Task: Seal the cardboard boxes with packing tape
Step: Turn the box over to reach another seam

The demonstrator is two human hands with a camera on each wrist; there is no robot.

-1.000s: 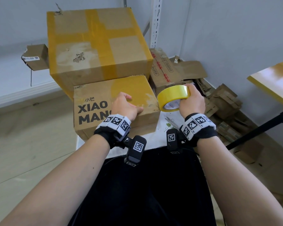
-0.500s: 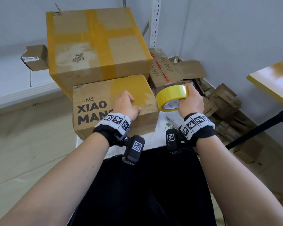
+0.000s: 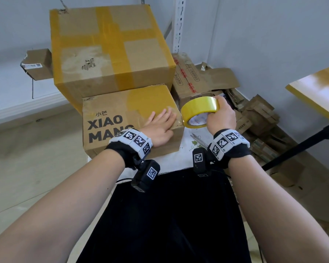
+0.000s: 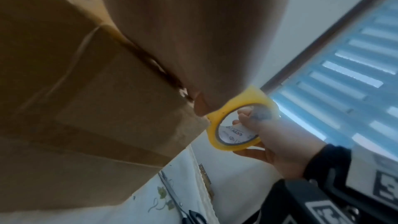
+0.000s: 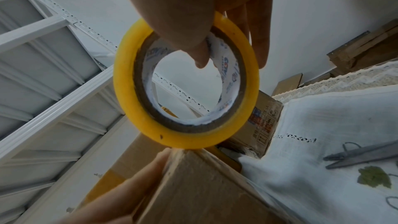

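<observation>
xiao mang box, under flat left fingers pressing tape at its corner; yellow tape roll gripped by right hand, just beside. next, probably: cutting with scissors.

scissors lay on a white embroidered cloth. a yellow-topped table stood at three o'clock. white metal shelving rose at twelve.

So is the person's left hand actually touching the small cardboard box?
Touching. The head view shows the left hand lying flat with straight fingers on top of the small cardboard box, near its right edge.
</observation>
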